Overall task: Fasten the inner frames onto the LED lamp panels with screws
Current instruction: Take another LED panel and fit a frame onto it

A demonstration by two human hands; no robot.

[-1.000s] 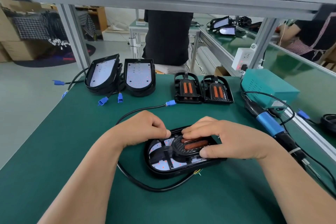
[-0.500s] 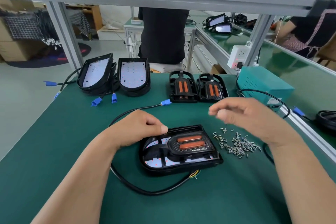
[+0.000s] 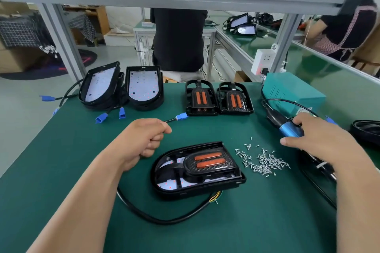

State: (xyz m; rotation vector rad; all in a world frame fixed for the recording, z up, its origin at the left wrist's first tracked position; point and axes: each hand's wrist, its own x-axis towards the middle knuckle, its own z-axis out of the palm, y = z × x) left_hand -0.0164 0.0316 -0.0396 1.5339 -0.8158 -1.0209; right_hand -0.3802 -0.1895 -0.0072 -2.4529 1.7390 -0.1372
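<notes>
**A:** Where is the work piece?

**B:** Centre of the frame, flat on the green desk [image 3: 61, 170]. It's 1 LED lamp panel [image 3: 185, 193] with its inner frame [image 3: 222, 170] seated in it, the 2 orange strips facing up. No screw looks driven yet, though the holes are too small to be sure.

**A:** And the hands?

**B:** The right hand [image 3: 320, 139], at the right edge, has its fingers curled over the blue barrel of the electric screwdriver [image 3: 287, 130]. Its thumb sticks out and is not yet wrapped under. The left hand [image 3: 141, 139], left of centre, is a loose fist just beside the panel's upper-left rim, not touching it. Whether it pinches anything, I cannot tell.

**A:** Why is it all laid out like this?

**B:** My guess is that the screws [image 3: 267, 163] lie loose between panel and driver so the tool hand barely travels. The 2 spare frames [image 3: 200, 98] and 2 bare panels [image 3: 144, 86] wait along the top of the desk, out of the way. The panel's black cable [image 3: 164, 220] loops below it and runs up to the blue connector [image 3: 182, 117] above centre, clear of the frame.

**A:** What has changed?

**B:** 1 s ago both hands pressed down on the frame, and the right one covered the screws. 0.5 s ago the right hand hung in the air above the screw pile and the left fingertips touched the panel rim. Now the right has swung out to the driver and the left has drawn back. The panel lies much where it did.
</notes>
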